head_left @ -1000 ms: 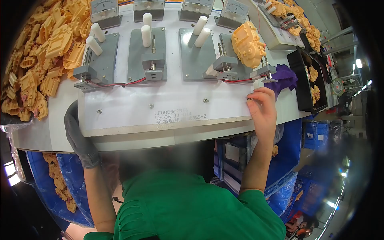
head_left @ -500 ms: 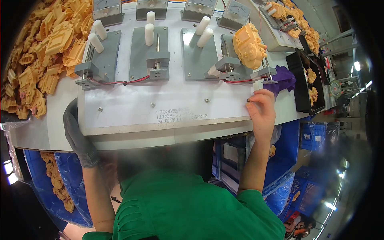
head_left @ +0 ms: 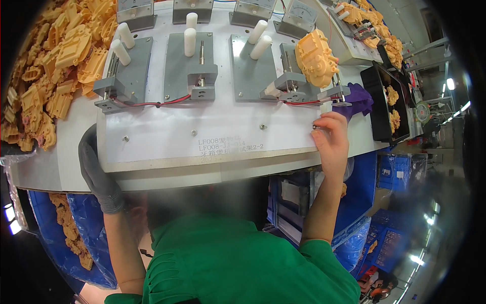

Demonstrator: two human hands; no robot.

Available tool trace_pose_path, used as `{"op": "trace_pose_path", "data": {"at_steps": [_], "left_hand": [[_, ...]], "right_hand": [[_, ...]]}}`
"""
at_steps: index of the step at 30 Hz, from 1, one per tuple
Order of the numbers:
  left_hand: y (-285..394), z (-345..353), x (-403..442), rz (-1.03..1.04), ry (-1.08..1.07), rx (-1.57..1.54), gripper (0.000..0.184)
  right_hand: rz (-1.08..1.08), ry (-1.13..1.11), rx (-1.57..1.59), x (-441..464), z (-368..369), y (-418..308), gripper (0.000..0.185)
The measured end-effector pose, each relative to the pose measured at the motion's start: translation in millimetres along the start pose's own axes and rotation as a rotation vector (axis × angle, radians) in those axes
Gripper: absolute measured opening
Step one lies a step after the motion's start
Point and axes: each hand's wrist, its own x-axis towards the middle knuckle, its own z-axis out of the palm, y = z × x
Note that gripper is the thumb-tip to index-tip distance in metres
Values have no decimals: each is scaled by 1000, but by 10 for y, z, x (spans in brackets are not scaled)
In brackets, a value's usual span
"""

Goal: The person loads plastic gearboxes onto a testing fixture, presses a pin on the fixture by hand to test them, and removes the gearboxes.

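Observation:
My right hand is at the right end of the white board, thumb and index finger closed around a small metal toggle switch. Similar switches stand in a row along the board's front. My left hand, in a grey glove, lies along the board's left edge with its fingers stretched out, holding nothing. Above my right hand, a yellow plastic gear housing sits on the rightmost grey fixture. The other grey fixtures carry white pegs and metal pins but no housing.
Yellow housings are heaped at the left. Analog meters line the back. A purple cloth and a black tray with yellow parts lie to the right. Blue bins stand below the table edge.
Both hands stay almost where they were. Slightly more of the metal switch shows between my right fingers. The view has shifted a little.

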Motion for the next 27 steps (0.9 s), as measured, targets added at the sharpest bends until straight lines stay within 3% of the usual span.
{"op": "trace_pose_path", "data": {"at_steps": [2, 5, 6, 7, 8, 11, 14, 27], "left_hand": [[-5, -4, -4, -12, -1, -38, 49], [-245, -215, 48, 88, -45, 330, 48], [-216, -135, 6, 69, -48, 186, 49], [-599, -332, 102, -32, 6, 76, 50], [-309, -158, 38, -4, -23, 121, 51], [-331, -295, 120, 283, -72, 374, 45], [-311, -69, 339, 335, -125, 302, 44], [-37, 70, 275, 289, -24, 219, 38]], "right_hand": [[-35, -17, -74, 5, -21, 17, 18], [-23, -12, -84, 10, -20, 35, 17], [-45, -30, -91, 20, -44, 63, 17], [-57, -37, -113, 30, -43, 73, 16], [-76, -32, -113, 42, -54, 36, 14], [-133, -35, -82, 34, -73, -4, 10], [-116, -7, -69, -20, -63, -118, 10], [-143, 81, -57, 15, 15, -38, 13]]}}
